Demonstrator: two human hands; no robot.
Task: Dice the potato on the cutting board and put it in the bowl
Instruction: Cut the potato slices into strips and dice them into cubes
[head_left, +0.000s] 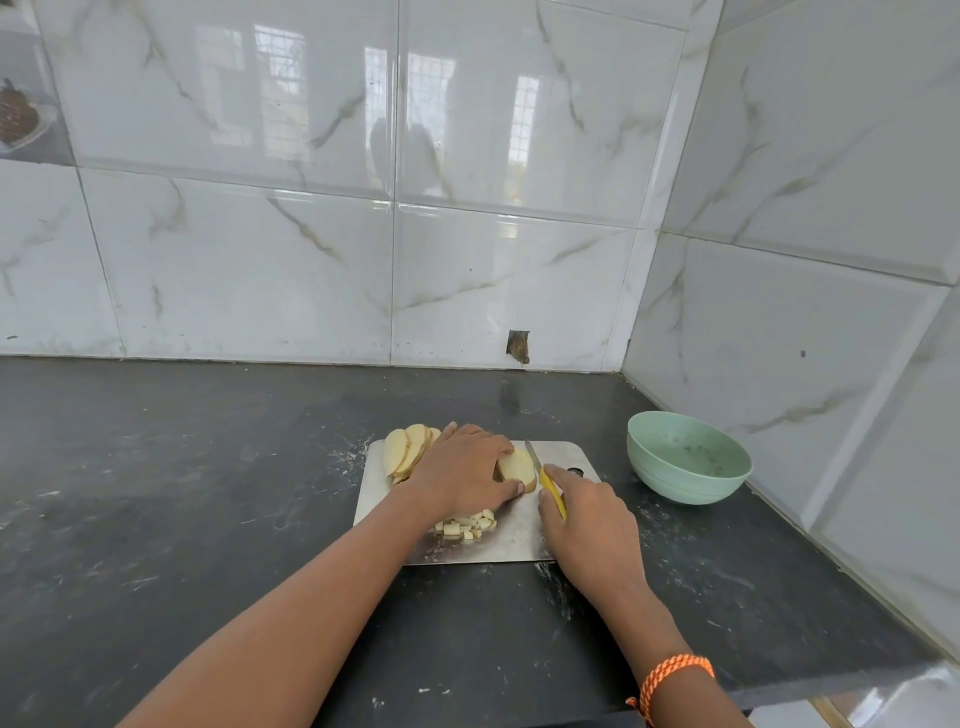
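Note:
A steel cutting board (514, 540) lies on the dark counter. My left hand (462, 473) holds a stack of potato slices (517, 467) down on the board, fingers curled over it. My right hand (587, 514) grips a yellow-handled knife (551, 491); its blade (532, 453) stands at the right face of that stack. More potato slices (408, 449) lean in a fan at the board's far left corner. A small heap of diced potato (467, 524) lies near the front of the board, partly under my left wrist. A pale green bowl (688, 457) stands to the right of the board.
White marble-look tiled walls meet in a corner behind and to the right of the bowl. The black counter (182, 493) stretches to the left, and its front edge runs along the lower right.

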